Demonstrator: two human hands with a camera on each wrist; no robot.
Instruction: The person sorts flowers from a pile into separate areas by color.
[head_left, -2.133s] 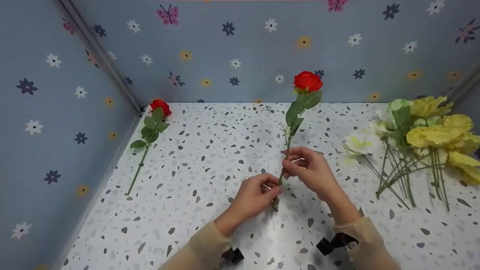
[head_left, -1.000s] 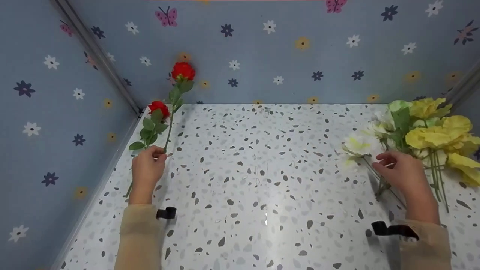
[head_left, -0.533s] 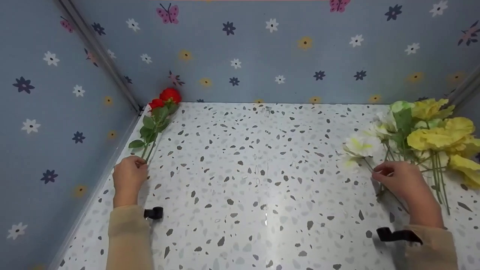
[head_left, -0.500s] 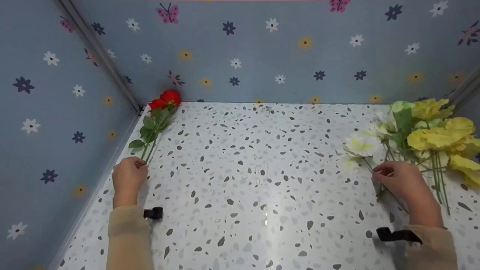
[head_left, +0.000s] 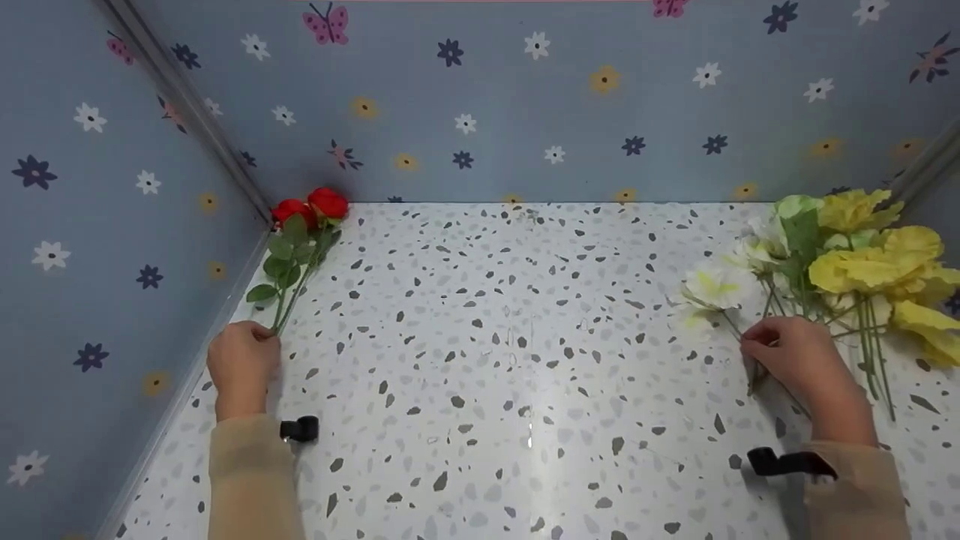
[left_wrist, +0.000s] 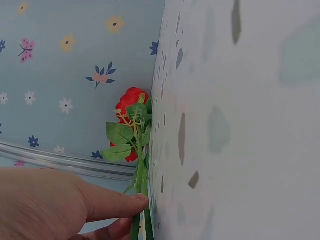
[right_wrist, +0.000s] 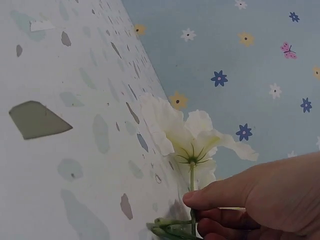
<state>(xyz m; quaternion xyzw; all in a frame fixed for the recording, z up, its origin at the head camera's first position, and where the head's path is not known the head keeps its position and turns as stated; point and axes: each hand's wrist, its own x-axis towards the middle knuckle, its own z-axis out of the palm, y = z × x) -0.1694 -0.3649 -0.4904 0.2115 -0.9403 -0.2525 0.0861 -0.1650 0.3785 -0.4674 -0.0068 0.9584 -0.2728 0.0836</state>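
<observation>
Two red artificial roses lie side by side at the far left, one rose (head_left: 328, 203) with its head a little right of the other rose (head_left: 292, 214). My left hand (head_left: 244, 364) pinches at the lower stems (left_wrist: 139, 215); the left wrist view shows two stems close together at the fingertips. On the right, my right hand (head_left: 802, 356) has the stem of a white artificial flower (right_wrist: 185, 132) between thumb and fingers. Its white petals (head_left: 716, 289) rest near the table surface, left of the other flowers. Parts of both held stems are hidden behind the fingers.
Yellow artificial flowers (head_left: 874, 262) and pale green and white ones lie in a crossing pile at the right. The speckled white table (head_left: 487, 360) meets a blue flower-printed back panel (head_left: 517, 97) and a left side panel (head_left: 82, 225).
Both hands held the rose at the middle; the right let go and moved right to the white flower's stem. The left carried the rose left and lowered it beside the other rose.
</observation>
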